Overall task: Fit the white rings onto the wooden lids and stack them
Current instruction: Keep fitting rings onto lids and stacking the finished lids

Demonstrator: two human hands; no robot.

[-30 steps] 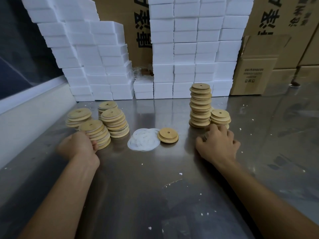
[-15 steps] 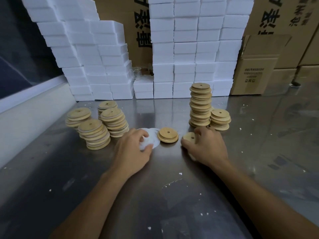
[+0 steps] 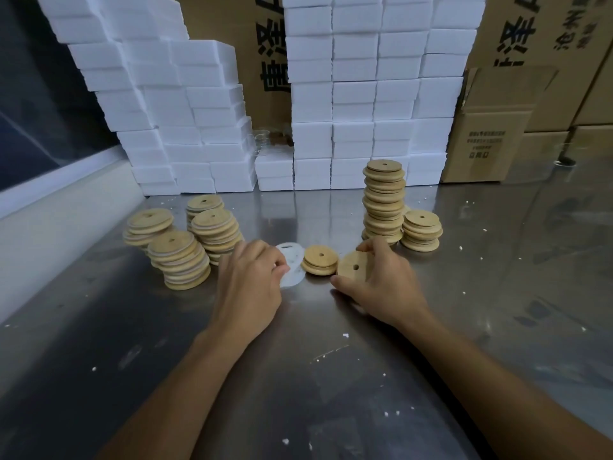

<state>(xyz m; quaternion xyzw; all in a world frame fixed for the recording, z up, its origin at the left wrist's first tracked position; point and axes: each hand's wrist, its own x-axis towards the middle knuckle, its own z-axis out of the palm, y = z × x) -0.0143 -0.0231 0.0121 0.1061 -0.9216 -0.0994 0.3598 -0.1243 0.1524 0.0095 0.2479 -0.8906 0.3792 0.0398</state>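
My right hand (image 3: 381, 287) grips a single wooden lid (image 3: 353, 268), tilted up off the steel table (image 3: 298, 376) so its face with the centre hole shows. My left hand (image 3: 250, 287) rests on the pile of white rings (image 3: 292, 263), fingertips pinching at the top ring. Between the hands lies a short stack of two lids (image 3: 320, 260). Several stacks of ringed lids (image 3: 180, 260) stand at the left. A tall stack of lids (image 3: 383, 202) and a short one (image 3: 421, 230) stand at the right.
White foam boxes (image 3: 365, 94) are piled in walls along the back of the table, with cardboard cartons (image 3: 487, 134) behind and to the right. A white ledge (image 3: 49, 227) borders the table's left side. Small white crumbs dot the steel surface.
My left hand moved from the left lid stacks to the white rings. My right hand took a lid from near the right stacks, drew it toward the centre and tilted it upright.
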